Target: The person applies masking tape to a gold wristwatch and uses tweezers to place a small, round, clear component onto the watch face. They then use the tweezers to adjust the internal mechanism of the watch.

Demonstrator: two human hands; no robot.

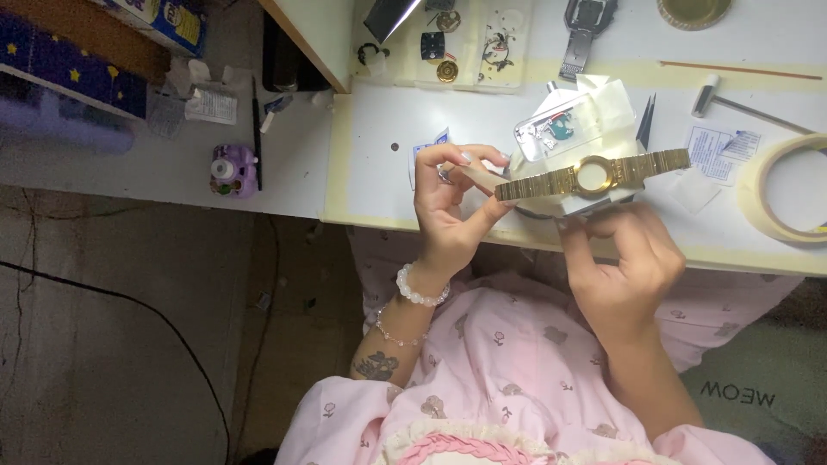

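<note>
White counter (379, 185) fills the upper half of the view, with a dim floor and a dark cable (129, 306) below it on the left. Far left on the counter sits a small purple toy-like gadget (233, 169), beside a thin dark pen (256, 133) and some crumpled paper scraps. Further along, near the back edge, a clear tray (469, 43) holds small watch parts and gears.

The left hand (448, 207) comes next (a beaded bracelet (420, 293) circles its wrist); its grip is pinched on one end of a gold watch (594, 175), thumb and fingers closed round the band. The watch lies level just above the counter's front edge, its round pale dial facing up and its ribbed band stretching out to either side. Under it rests a white block (586, 202), and just behind stands a clear plastic box (556, 129) with small parts inside.

The right hand (624, 258) is below the dial, fingers curled up against the white block and the watch's underside; whether this grip truly clamps anything cannot be told from here.

Black tweezers (646, 120) lie right of the box, then a small hammer (741, 103), a thin wooden stick (741, 71) and, at the far right, a roll of pale tape (788, 189).
</note>
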